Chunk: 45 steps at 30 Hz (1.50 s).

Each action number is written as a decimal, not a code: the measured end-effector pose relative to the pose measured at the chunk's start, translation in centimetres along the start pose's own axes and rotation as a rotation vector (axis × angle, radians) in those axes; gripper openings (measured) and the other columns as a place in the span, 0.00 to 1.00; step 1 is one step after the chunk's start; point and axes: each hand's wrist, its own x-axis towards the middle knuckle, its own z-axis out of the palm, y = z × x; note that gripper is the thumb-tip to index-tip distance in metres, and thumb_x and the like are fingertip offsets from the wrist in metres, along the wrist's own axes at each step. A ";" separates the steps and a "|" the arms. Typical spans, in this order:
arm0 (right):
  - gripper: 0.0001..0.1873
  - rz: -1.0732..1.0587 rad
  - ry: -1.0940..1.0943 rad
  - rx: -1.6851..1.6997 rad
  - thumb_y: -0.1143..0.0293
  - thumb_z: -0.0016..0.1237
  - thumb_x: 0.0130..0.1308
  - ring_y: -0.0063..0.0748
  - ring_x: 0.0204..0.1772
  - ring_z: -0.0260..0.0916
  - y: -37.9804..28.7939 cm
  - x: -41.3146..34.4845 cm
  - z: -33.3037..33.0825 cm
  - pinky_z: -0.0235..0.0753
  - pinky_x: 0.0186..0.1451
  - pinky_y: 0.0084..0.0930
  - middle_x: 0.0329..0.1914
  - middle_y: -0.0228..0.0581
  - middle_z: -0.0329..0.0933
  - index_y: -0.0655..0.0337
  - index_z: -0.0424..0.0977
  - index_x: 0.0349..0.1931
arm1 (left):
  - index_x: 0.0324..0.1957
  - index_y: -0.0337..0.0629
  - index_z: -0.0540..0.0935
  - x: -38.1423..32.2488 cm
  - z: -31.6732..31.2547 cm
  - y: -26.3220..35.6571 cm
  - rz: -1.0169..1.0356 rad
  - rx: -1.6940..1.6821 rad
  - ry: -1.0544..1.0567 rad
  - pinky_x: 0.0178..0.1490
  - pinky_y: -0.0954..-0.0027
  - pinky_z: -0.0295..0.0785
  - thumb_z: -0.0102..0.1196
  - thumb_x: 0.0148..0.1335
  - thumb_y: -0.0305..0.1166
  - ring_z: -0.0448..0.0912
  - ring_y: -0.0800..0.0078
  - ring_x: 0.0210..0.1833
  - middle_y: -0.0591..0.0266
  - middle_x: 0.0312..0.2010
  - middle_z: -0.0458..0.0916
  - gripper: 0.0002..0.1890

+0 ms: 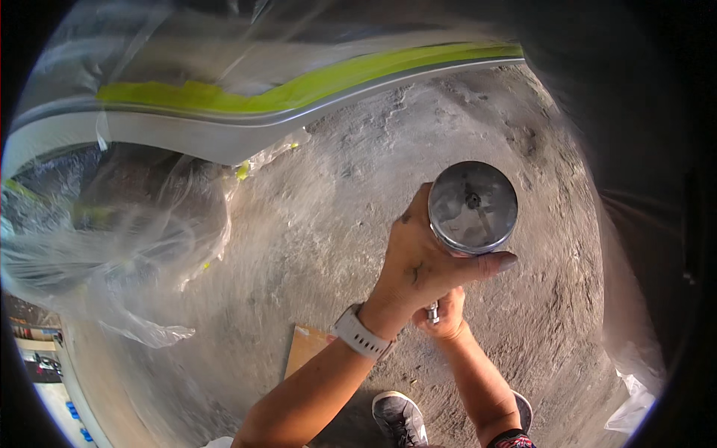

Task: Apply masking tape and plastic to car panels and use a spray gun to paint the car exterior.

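Observation:
My left hand (417,257), with a pale watch strap on its wrist, is wrapped around a round metal cup (473,207) with a smeared, shiny lid, which looks like the cup of a paint spray gun. The thumb lies along the near side of the cup. Below and partly behind it, my right hand (448,316) is closed around something with a small metal fitting (432,312) showing beside the fingers. The rest of what it grips is hidden. Ahead runs a pale vehicle body panel (269,131), with yellow-green masking tape (330,81) along its upper edge.
Clear plastic sheeting (129,246) covers the wheel area at left and the vehicle above the tape. A dark draped surface (633,168) stands at right. A flat tan board (305,350) lies on the rough floor (313,241) near my shoes (399,417). Shelving is at lower left.

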 end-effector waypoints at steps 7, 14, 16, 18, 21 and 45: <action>0.27 -0.099 0.080 -0.311 0.77 0.48 0.57 0.47 0.39 0.79 5.6 4.7 -4.3 0.80 0.42 0.33 0.45 0.54 0.77 0.70 0.64 0.59 | 0.73 0.38 0.48 -11.8 -11.1 -8.7 -0.212 0.648 0.081 0.75 0.43 0.44 0.72 0.46 0.53 0.47 0.46 0.76 0.38 0.72 0.48 0.61; 0.29 -0.157 0.127 -0.482 0.81 0.46 0.59 0.41 0.38 0.79 12.3 8.5 -8.5 0.78 0.42 0.29 0.43 0.50 0.78 0.65 0.62 0.63 | 0.76 0.53 0.38 -23.6 -14.5 -14.5 -0.741 0.971 -0.155 0.71 0.27 0.31 0.72 0.43 0.55 0.27 0.39 0.78 0.47 0.77 0.28 0.66; 0.27 -0.068 0.147 -0.326 0.80 0.45 0.61 0.35 0.38 0.78 12.4 8.7 -8.6 0.77 0.43 0.27 0.41 0.45 0.78 0.63 0.63 0.62 | 0.76 0.55 0.38 -24.0 -14.8 -14.8 -0.732 0.959 -0.150 0.71 0.28 0.31 0.72 0.43 0.54 0.26 0.39 0.78 0.47 0.77 0.27 0.67; 0.26 -0.069 0.143 -0.349 0.80 0.45 0.61 0.34 0.38 0.78 12.0 9.2 -8.7 0.77 0.43 0.26 0.40 0.43 0.78 0.63 0.64 0.62 | 0.76 0.58 0.37 -24.2 -14.9 -15.0 -0.723 0.959 -0.143 0.72 0.29 0.31 0.73 0.42 0.54 0.25 0.40 0.78 0.48 0.77 0.26 0.67; 0.19 -0.079 0.196 -0.378 0.78 0.48 0.65 0.24 0.38 0.70 11.4 10.3 -8.3 0.71 0.46 0.22 0.41 0.36 0.74 0.63 0.67 0.57 | 0.76 0.57 0.37 -24.1 -14.8 -15.1 -0.719 0.950 -0.150 0.71 0.28 0.31 0.73 0.41 0.54 0.25 0.39 0.78 0.47 0.77 0.25 0.68; 0.29 -0.063 0.098 -0.566 0.78 0.46 0.60 0.46 0.32 0.77 10.3 4.7 -7.0 0.77 0.36 0.33 0.37 0.55 0.76 0.71 0.60 0.63 | 0.76 0.54 0.34 -24.4 -15.1 -15.0 -0.680 0.930 -0.164 0.70 0.26 0.28 0.71 0.45 0.54 0.22 0.37 0.77 0.44 0.76 0.23 0.67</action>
